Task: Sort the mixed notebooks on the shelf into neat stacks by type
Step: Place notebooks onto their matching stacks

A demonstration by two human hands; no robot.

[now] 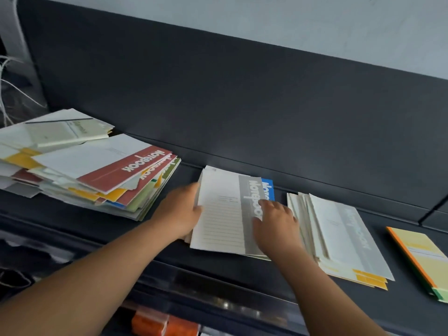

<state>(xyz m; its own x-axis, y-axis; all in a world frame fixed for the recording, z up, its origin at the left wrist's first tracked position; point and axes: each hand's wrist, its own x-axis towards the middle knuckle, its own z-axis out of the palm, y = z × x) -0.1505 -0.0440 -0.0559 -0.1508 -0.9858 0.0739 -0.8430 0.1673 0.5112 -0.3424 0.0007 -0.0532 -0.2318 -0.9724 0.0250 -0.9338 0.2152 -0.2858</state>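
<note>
From 9 to 3 o'clock, a dark charcoal shelf (pixel 72 221), matte, with a faint sheen under soft, even light. Behind it, from 10 to 2 o'clock, an upright back panel (pixel 242 105) of the same dark tone. Above that, at 12 to 1 o'clock, a plain pale grey-blue wall (pixel 291 20). At 9 to 10 o'clock, loose white cords (pixel 9 81) by the edge. At 3 o'clock, a thin seam (pixel 434 210) in the panel. At 6 o'clock, below the shelf's front lip, blurred orange packs (pixel 164 323) on a lower level.
</note>
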